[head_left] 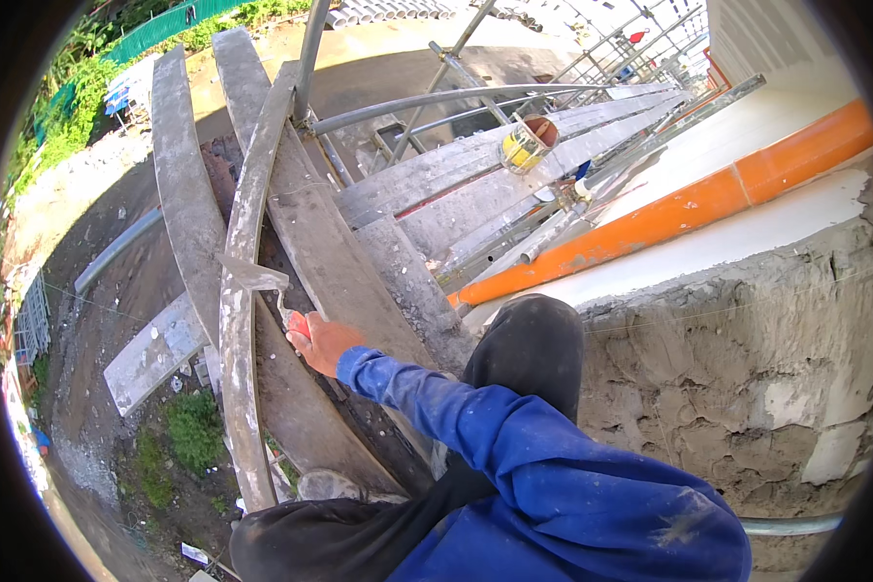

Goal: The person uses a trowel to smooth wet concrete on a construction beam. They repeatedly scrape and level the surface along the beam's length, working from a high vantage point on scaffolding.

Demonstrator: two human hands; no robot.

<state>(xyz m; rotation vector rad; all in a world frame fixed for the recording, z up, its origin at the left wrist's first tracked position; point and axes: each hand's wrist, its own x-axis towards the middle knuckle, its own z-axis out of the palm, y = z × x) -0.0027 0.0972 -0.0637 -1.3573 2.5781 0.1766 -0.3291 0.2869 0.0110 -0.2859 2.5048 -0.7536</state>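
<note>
Sunlit scaffold planks (179,184) above bare ground (97,320), beside a rough mortar wall (737,359).

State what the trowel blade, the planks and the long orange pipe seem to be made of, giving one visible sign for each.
Trowel blade: probably steel, grey and thin, smeared with mortar. Planks: seemingly wood, though metal is possible, long flat boards with a dull grey, cement-crusted surface. Orange pipe: likely plastic, with smooth, evenly bright colour and a visible joint.

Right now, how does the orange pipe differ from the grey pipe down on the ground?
The orange pipe is bright, lying high on the white ledge at right; the grey pipe is dull, far below on bare dirt at left. The orange one shows a joint; the grey none. Both lie flat.
</note>
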